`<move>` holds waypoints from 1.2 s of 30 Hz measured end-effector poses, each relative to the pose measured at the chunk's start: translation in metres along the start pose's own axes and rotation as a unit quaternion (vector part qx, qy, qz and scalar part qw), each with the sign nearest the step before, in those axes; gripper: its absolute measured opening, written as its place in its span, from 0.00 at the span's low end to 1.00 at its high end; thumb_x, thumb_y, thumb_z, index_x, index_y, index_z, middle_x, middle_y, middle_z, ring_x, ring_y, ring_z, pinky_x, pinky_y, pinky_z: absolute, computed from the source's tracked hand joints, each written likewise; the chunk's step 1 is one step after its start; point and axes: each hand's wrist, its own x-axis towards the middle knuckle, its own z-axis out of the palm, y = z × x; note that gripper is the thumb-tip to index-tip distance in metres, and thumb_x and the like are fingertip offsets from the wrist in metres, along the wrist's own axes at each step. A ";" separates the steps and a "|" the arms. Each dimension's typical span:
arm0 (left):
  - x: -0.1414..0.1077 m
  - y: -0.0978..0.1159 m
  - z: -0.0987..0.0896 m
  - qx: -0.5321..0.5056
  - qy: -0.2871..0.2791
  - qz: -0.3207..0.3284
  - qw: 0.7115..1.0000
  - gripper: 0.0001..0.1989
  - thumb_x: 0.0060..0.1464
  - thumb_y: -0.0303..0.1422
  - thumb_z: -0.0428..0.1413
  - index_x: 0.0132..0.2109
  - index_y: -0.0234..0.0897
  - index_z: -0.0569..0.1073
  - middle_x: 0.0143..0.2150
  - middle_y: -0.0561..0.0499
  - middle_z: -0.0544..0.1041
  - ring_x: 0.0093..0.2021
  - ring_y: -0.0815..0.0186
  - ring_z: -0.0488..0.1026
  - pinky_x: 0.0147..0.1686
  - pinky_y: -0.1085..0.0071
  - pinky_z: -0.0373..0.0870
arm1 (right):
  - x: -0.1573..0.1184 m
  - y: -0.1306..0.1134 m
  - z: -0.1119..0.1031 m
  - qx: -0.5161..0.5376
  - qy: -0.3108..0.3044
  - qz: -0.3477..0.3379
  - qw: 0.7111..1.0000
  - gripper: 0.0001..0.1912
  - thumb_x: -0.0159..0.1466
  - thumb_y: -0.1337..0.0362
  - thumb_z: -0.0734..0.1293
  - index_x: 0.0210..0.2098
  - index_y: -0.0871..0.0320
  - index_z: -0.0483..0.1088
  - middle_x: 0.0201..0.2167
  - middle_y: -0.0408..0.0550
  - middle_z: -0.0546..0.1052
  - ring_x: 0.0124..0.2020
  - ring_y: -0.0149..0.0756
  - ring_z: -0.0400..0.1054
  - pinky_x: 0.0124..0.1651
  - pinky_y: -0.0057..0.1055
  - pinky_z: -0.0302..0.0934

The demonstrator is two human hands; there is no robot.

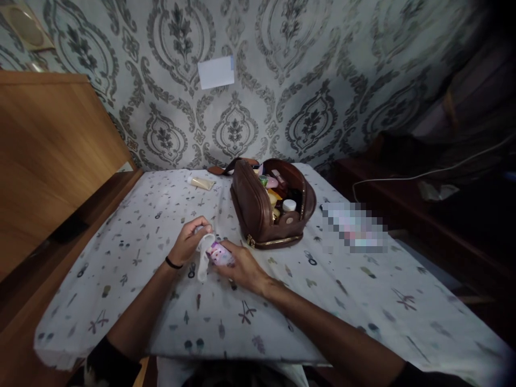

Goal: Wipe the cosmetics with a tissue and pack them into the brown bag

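Note:
A small purple-and-pink printed bottle [220, 254] with a white, rubbery-looking loop strap [203, 262] is held between my two hands over the table. My right hand [244, 267] wraps around the printed body from the right. On the other side, my left hand [190, 240], with a black band at the wrist, closes its fingers on the strap end near the top. The strap's tail hangs down below my left fingers. Just behind my right hand stands an unzipped brown toiletry bag [252, 207], filled with several small containers, among them a white-lidded jar [289, 205].
A cream-coloured tube [202, 183] lies left of the bag on the patterned white tablecloth [133, 242]. A blurred-out flat object [355, 228] rests to the right. Wooden furniture [52, 156] borders the left side, and a white cable [419, 176] runs at the right.

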 end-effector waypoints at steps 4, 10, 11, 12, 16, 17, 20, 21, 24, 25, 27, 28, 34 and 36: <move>0.003 0.005 -0.004 0.020 -0.027 -0.011 0.999 0.18 0.54 0.47 0.56 0.28 0.37 0.67 0.24 0.55 0.67 0.26 0.70 0.62 0.28 0.73 0.61 | -0.004 -0.002 0.001 -0.023 -0.004 -0.049 0.999 0.12 0.54 0.69 0.69 0.39 0.55 0.72 0.31 0.39 0.72 0.31 0.32 0.63 0.35 0.25 0.54; 0.007 -0.002 -0.029 0.166 0.003 0.053 0.985 0.11 0.54 0.41 0.57 0.32 0.37 0.70 0.30 0.53 0.72 0.34 0.66 0.70 0.37 0.72 0.65 | -0.002 -0.002 0.001 0.069 0.012 -0.023 0.997 0.08 0.55 0.64 0.71 0.32 0.56 0.68 0.26 0.37 0.65 0.28 0.29 0.58 0.30 0.24 0.51; 0.007 -0.004 -0.034 0.198 -0.017 0.051 0.979 0.10 0.54 0.41 0.57 0.33 0.38 0.71 0.30 0.53 0.73 0.34 0.66 0.70 0.38 0.72 0.65 | -0.001 -0.002 0.001 0.100 0.021 -0.011 0.995 0.11 0.54 0.62 0.72 0.31 0.57 0.66 0.24 0.36 0.63 0.26 0.28 0.57 0.28 0.24 0.50; 0.007 -0.005 -0.038 0.234 -0.039 0.045 0.970 0.10 0.54 0.40 0.58 0.32 0.38 0.72 0.29 0.53 0.74 0.33 0.65 0.71 0.37 0.72 0.65 | 0.001 -0.001 0.001 0.128 0.032 -0.001 0.991 0.13 0.53 0.60 0.73 0.29 0.57 0.65 0.23 0.36 0.62 0.25 0.27 0.56 0.27 0.24 0.49; 0.004 -0.003 -0.041 0.316 -0.054 0.074 0.944 0.12 0.54 0.41 0.58 0.29 0.38 0.75 0.29 0.49 0.77 0.35 0.61 0.72 0.39 0.69 0.66 | 0.005 0.002 0.001 0.231 0.032 0.040 0.972 0.18 0.51 0.55 0.74 0.29 0.56 0.63 0.22 0.36 0.68 0.23 0.28 0.62 0.27 0.25 0.56; 0.003 -0.001 -0.038 0.298 -0.041 0.089 0.949 0.12 0.57 0.41 0.56 0.31 0.38 0.76 0.33 0.47 0.79 0.38 0.60 0.73 0.42 0.68 0.66 | 0.006 0.002 0.001 0.258 0.021 0.053 0.964 0.19 0.52 0.54 0.74 0.31 0.56 0.64 0.23 0.37 0.71 0.23 0.29 0.65 0.27 0.26 0.59; -0.002 0.007 -0.028 0.180 -0.045 0.095 0.978 0.15 0.63 0.41 0.51 0.48 0.37 0.76 0.45 0.44 0.78 0.47 0.59 0.74 0.49 0.67 0.67 | 0.006 0.003 0.001 0.321 -0.004 0.073 0.944 0.21 0.52 0.52 0.75 0.35 0.57 0.65 0.25 0.40 0.76 0.23 0.31 0.70 0.27 0.28 0.63; -0.003 0.009 -0.025 0.143 -0.060 0.085 0.984 0.17 0.63 0.41 0.50 0.53 0.38 0.74 0.48 0.44 0.77 0.49 0.59 0.73 0.50 0.68 0.67 | 0.006 0.004 0.001 0.333 -0.009 0.072 0.940 0.21 0.52 0.53 0.75 0.35 0.57 0.65 0.26 0.40 0.76 0.22 0.31 0.70 0.26 0.27 0.63; -0.006 0.011 -0.021 0.101 -0.112 0.062 0.987 0.21 0.62 0.42 0.52 0.59 0.39 0.71 0.49 0.45 0.75 0.48 0.61 0.72 0.47 0.70 0.68 | 0.005 0.005 0.001 0.342 -0.027 0.063 0.937 0.20 0.52 0.55 0.75 0.35 0.58 0.65 0.25 0.40 0.76 0.20 0.29 0.69 0.24 0.25 0.63; -0.005 0.012 -0.021 0.103 -0.121 0.060 0.986 0.21 0.62 0.42 0.53 0.58 0.39 0.72 0.47 0.45 0.75 0.46 0.61 0.72 0.46 0.70 0.69 | 0.006 0.006 0.001 0.339 -0.033 0.061 0.938 0.20 0.52 0.55 0.75 0.34 0.58 0.66 0.25 0.40 0.76 0.20 0.28 0.68 0.24 0.25 0.62; -0.004 0.012 -0.022 0.112 -0.124 0.056 0.984 0.19 0.61 0.42 0.54 0.54 0.38 0.75 0.43 0.46 0.75 0.43 0.62 0.72 0.44 0.71 0.69 | 0.006 0.007 0.001 0.327 -0.040 0.055 0.943 0.19 0.52 0.56 0.75 0.34 0.58 0.66 0.25 0.40 0.76 0.20 0.28 0.68 0.23 0.25 0.62; -0.003 0.012 -0.022 0.115 -0.122 0.051 0.985 0.18 0.60 0.42 0.54 0.52 0.37 0.76 0.42 0.47 0.75 0.42 0.63 0.72 0.43 0.71 0.68 | 0.006 0.007 0.001 0.313 -0.041 0.051 0.947 0.18 0.52 0.56 0.74 0.34 0.58 0.65 0.24 0.39 0.75 0.20 0.28 0.67 0.23 0.26 0.62; 0.000 0.005 -0.020 0.142 -0.092 0.030 0.985 0.14 0.57 0.43 0.55 0.35 0.36 0.73 0.29 0.53 0.71 0.30 0.68 0.67 0.31 0.74 0.62 | 0.003 0.007 0.002 0.175 0.002 0.023 0.984 0.09 0.56 0.62 0.69 0.30 0.55 0.63 0.19 0.35 0.68 0.20 0.28 0.65 0.22 0.23 0.57; -0.001 0.003 -0.019 0.156 -0.088 0.040 0.983 0.17 0.59 0.45 0.52 0.30 0.36 0.69 0.23 0.56 0.64 0.25 0.70 0.60 0.26 0.74 0.57 | 0.003 0.007 0.002 0.162 0.004 0.023 0.986 0.09 0.57 0.63 0.69 0.29 0.54 0.62 0.20 0.35 0.67 0.20 0.29 0.65 0.22 0.24 0.57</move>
